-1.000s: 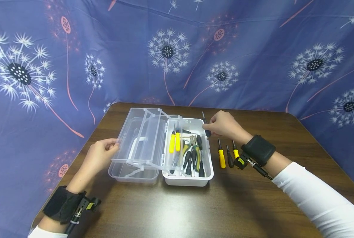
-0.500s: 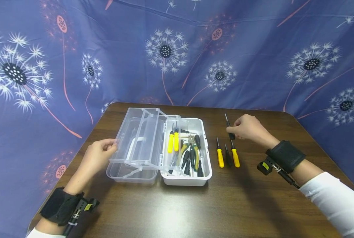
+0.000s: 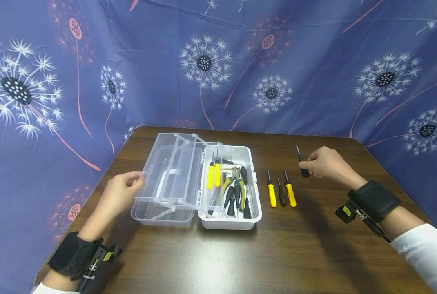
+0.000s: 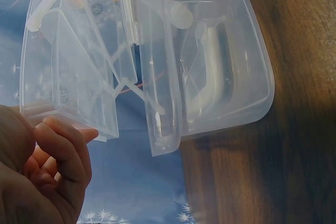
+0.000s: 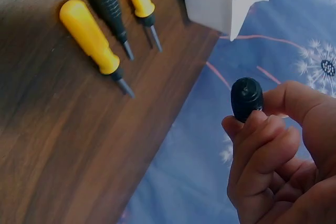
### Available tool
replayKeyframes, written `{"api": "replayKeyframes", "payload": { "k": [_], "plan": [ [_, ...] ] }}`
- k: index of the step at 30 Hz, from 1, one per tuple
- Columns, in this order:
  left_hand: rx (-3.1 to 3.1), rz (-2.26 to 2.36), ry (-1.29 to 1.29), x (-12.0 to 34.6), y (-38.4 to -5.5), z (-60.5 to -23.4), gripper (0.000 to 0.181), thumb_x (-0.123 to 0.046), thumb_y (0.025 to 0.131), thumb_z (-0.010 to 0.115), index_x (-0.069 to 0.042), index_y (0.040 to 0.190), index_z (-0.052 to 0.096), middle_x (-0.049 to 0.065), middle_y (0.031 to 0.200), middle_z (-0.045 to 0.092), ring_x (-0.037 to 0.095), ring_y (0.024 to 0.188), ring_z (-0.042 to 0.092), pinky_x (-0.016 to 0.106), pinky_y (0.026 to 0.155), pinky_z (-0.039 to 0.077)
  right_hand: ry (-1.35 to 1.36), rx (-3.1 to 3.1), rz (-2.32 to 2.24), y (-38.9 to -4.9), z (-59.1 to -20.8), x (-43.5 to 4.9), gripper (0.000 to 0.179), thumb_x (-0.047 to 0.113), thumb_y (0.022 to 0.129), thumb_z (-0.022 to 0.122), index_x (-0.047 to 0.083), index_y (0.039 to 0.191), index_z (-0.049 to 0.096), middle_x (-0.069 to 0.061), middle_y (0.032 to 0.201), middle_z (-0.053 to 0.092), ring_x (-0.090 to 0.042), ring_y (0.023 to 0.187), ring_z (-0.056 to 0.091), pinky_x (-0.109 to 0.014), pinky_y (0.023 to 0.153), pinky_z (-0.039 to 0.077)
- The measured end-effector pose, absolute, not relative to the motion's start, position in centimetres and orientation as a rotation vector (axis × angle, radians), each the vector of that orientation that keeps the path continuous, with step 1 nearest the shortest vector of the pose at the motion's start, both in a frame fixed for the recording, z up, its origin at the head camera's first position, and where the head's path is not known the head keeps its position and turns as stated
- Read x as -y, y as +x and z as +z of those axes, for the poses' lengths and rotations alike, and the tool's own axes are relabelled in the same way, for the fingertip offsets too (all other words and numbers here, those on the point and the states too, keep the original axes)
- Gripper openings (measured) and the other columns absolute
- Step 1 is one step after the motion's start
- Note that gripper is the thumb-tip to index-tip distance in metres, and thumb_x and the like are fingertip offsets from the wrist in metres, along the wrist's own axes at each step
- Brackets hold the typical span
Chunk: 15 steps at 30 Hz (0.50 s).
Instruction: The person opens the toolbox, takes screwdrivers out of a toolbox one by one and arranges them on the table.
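My right hand (image 3: 325,164) pinches a black-handled screwdriver (image 3: 304,168) above the table, its shaft pointing away from me. In the right wrist view the butt of that black handle (image 5: 247,98) shows between thumb and fingers. To its left lie a yellow screwdriver (image 3: 290,195), a black screwdriver (image 3: 282,196) and another yellow screwdriver (image 3: 271,194), side by side. My left hand (image 3: 120,192) grips the left edge of a clear folding tray (image 3: 156,179), which is raised over the transparent lid of a toolbox. The left wrist view shows curled fingers (image 4: 63,145) at the tray's corner.
The white toolbox (image 3: 237,223) stands open at the table's middle, holding pliers (image 3: 240,188) and several black screwdrivers. Two yellow screwdrivers (image 3: 214,174) show through the clear tray. A patterned blue cloth (image 3: 233,102) hangs behind the wooden table (image 3: 218,261).
My right hand has carried the black-handled screwdriver from the toolbox's right rim rightward, past the row of screwdrivers on the table. My left hand stays on the tray.
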State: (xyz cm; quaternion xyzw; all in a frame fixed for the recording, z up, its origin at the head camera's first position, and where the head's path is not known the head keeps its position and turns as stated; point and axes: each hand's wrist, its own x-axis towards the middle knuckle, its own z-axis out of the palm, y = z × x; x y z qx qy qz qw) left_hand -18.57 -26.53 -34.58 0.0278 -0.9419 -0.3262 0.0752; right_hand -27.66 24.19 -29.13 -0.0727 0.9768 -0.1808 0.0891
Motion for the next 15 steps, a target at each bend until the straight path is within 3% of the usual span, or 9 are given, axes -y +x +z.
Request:
{"api": "replayKeyframes", "payload": {
  "k": [15],
  "plan": [
    [2.826,-0.988,0.071,26.5,-18.6,-34.6,0.04,-0.025,0.094,0.05,-0.002,0.125,0.063,0.0,0.067,0.049,0.006,0.05,0.036,0.025,0.047,0.034,-0.162,-2.85,-0.533,-27.5,-32.1,-26.7,0.037,0.034,0.091,0.057,0.009,0.064,0.062,0.002,0.055,0.055,-0.015,0.053,0.048,-0.028,0.051,0.034]
  ]
}}
